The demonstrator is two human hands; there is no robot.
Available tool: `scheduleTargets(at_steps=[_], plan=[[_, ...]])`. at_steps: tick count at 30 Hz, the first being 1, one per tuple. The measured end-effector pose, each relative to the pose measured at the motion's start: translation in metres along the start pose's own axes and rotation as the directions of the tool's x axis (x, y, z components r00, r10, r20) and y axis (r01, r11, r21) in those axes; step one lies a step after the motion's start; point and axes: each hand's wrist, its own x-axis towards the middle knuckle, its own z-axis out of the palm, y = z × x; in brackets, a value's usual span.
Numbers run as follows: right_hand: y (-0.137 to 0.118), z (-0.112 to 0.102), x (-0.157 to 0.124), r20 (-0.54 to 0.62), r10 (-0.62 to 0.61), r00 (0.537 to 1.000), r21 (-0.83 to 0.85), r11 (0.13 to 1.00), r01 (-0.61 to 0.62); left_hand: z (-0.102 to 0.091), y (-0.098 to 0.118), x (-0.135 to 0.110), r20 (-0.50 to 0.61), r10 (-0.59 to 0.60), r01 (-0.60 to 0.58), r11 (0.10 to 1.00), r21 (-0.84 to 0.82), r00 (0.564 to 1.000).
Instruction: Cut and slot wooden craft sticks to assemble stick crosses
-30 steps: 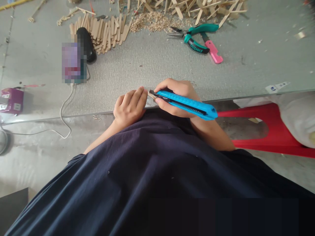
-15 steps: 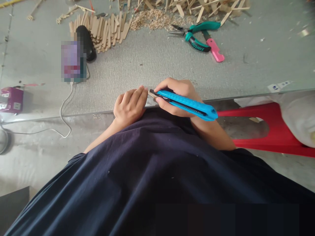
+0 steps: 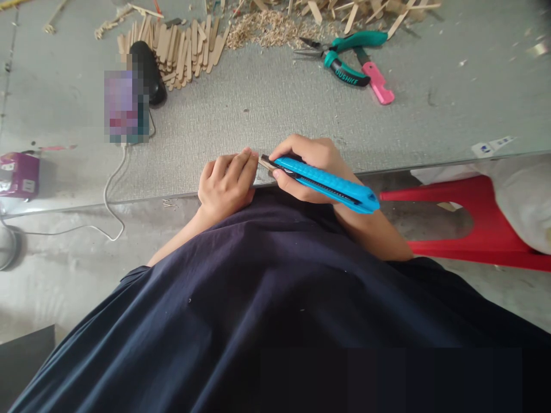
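Between my hands, near the table's front edge, shows the short end of a flat wooden stick (image 3: 267,165). My left hand (image 3: 227,180) is closed over the rest of it, fingers together and pointing forward, so most of the stick is hidden. A blue utility knife (image 3: 327,179) lies slanted in my right hand (image 3: 316,155), gripped between thumb and fingers. Its dark tip rests at the stick, close to my left fingertips; whether the blade cuts into the wood is too small to tell.
Beyond my hands lie teal-handled pliers (image 3: 346,57), a pink-handled knife (image 3: 379,84), wood shavings (image 3: 271,30) and piled wooden sticks (image 3: 185,51). A black case (image 3: 148,74) and a cabled, blurred device (image 3: 124,106) sit left. A red stool (image 3: 495,218) stands right.
The hands, knife and stick hold almost the same pose. The view has shifted very slightly, and the knife's rear end sits marginally lower.
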Motion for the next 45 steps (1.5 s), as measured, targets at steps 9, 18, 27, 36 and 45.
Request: scheduleTargets(at_steps=[9, 18, 27, 36, 45], plan=[[-0.0028, 0.0000, -0.0007, 0.012, 0.041, 0.999, -0.011, 0.999, -0.041, -0.0044, 0.0019, 0.0029, -0.043, 0.002, -0.002, 1.000, 0.008, 0.999], [-0.0046, 0.0006, -0.0017, 0.021, 0.038, 0.999, -0.038, 0.999, -0.037, -0.0049, 0.0042, 0.0054, -0.084, 0.006, 0.002, 0.996, 0.087, 0.996], [-0.0034, 0.0000, -0.0005, 0.001, -0.012, 1.000, -0.059, 0.998, 0.012, -0.0045, 0.0042, 0.0051, -0.062, -0.022, 0.022, 1.000, 0.015, 0.998], [-0.0026, -0.0007, -0.0016, 0.018, -0.028, 0.999, -0.080, 0.996, 0.029, -0.0032, 0.0046, 0.0042, -0.044, -0.039, 0.038, 0.999, -0.020, 0.998], [0.0022, 0.0015, -0.0019, -0.004, -0.130, 0.992, -0.129, 0.983, 0.128, -0.0005, 0.0036, 0.0046, -0.061, -0.058, 0.053, 0.996, -0.078, 0.996]])
